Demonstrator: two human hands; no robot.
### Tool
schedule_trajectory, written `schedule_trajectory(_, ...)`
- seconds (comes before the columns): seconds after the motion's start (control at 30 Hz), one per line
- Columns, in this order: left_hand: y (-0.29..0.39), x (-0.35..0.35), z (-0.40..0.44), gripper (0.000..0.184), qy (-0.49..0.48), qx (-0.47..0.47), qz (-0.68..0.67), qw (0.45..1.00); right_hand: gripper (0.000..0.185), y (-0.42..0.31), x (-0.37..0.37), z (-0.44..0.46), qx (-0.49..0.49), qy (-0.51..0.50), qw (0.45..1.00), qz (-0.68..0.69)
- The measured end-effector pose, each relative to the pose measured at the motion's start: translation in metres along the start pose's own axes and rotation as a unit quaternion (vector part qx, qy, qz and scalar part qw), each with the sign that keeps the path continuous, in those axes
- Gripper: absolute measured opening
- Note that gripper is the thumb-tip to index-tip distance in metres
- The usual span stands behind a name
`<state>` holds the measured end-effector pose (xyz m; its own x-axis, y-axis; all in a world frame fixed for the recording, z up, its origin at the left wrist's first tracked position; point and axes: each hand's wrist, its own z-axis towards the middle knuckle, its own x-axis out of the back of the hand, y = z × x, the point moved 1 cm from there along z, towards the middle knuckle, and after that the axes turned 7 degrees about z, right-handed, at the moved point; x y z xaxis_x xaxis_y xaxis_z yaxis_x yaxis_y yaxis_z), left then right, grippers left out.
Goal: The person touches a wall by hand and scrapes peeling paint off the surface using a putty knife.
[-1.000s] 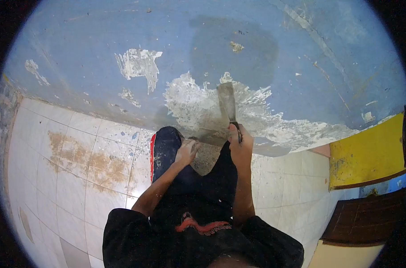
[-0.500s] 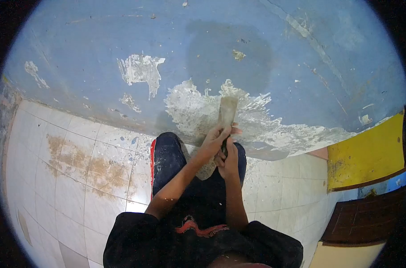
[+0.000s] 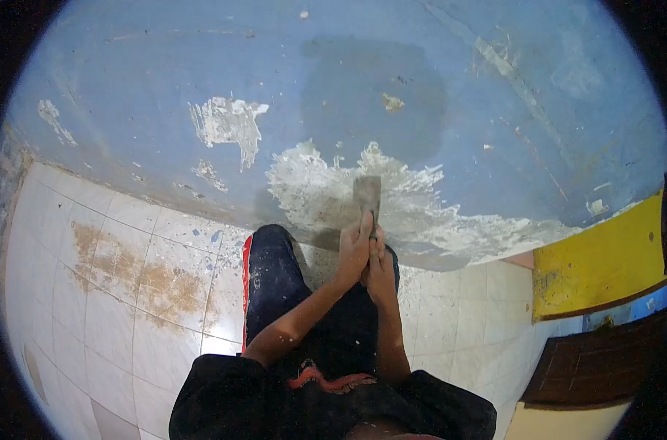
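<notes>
A putty knife (image 3: pixel 367 193) with a broad metal blade points toward a blue wall (image 3: pixel 275 66). Its blade lies over a whitish patch (image 3: pixel 311 183) where the paint is gone. My left hand (image 3: pixel 354 248) is closed on the knife around the base of the blade. Just to the right, my right hand (image 3: pixel 379 273) is wrapped round the handle. The two hands touch each other, and most of the handle is hidden between them.
White floor tiles (image 3: pixel 106 308) with brown stains and scattered paint chips lie to the left. On the right are a yellow panel (image 3: pixel 597 257) and a dark brown wooden surface (image 3: pixel 597 359). My bent knees (image 3: pixel 275 268) are close to the wall's base.
My left hand has come from my left knee to the knife and closed on it beside my right hand. The knife and my right hand have moved lower, away from the upper wall.
</notes>
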<state>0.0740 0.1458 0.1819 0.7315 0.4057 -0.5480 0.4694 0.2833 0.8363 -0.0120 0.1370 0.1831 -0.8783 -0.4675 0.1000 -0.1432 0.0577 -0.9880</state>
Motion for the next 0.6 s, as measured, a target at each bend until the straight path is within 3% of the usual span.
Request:
schedule_trajectory(0.1, 0.003, -0.004, 0.001, 0.047, -0.001, 0.015, -0.012, 1.000, 0.038, 0.004, -0.008, 0.002, 0.027, 0.071, 0.997, 0.024)
schedule_trajectory(0.3, 0.018, 0.003, 0.024, 0.045, 0.005, -0.052, 0.023, 0.998, 0.044, -0.003, 0.000, 0.025, -0.034, -0.043, 0.998, 0.025)
schedule_trajectory(0.43, 0.024, -0.001, -0.010, 0.044, 0.043, -0.011, 0.076, 0.996, 0.047, 0.009, 0.000, 0.000, -0.033, -0.028, 0.999, 0.001)
schedule_trajectory(0.5, 0.008, -0.003, -0.024, 0.048, 0.056, 0.010, 0.059, 0.997, 0.041, 0.040, 0.004, -0.008, 0.007, 0.037, 0.996, 0.081)
schedule_trajectory(0.57, -0.002, 0.008, -0.013, 0.049, 0.077, -0.022, 0.101, 0.992, 0.040, 0.031, -0.005, -0.001, -0.021, 0.015, 0.995, 0.098)
schedule_trajectory(0.6, 0.000, 0.016, 0.006, 0.048, 0.079, -0.043, 0.165, 0.982, 0.052, 0.024, -0.009, 0.005, -0.045, -0.004, 0.993, 0.111)
